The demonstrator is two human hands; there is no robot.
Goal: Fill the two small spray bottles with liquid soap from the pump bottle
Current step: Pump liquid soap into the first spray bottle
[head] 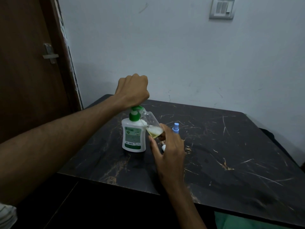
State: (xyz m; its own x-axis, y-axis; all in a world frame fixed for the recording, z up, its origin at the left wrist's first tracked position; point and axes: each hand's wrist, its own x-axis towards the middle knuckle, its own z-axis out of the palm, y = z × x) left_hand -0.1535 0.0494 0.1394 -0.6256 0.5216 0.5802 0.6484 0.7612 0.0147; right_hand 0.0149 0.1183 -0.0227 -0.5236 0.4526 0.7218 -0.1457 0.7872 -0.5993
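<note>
A white pump bottle (pixel 133 137) with a green pump head stands on the dark marble table (pixel 231 154). My left hand (pixel 132 90) sits on top of the pump head, fingers curled over it. My right hand (pixel 168 146) holds a small clear spray bottle (pixel 151 123) tilted, its open mouth up against the green spout. Yellowish foamy soap fills its lower end. A second small bottle with a blue spray top (pixel 176 128) stands upright just behind my right hand. A small white piece (pixel 163 147) lies on the table, mostly hidden by my right hand.
The table stands against a pale wall (pixel 165 55) with a switch plate (pixel 222 8) high up. A brown door (pixel 29 71) with a metal latch is at the left. Green cloth (pixel 239 222) shows at the bottom right.
</note>
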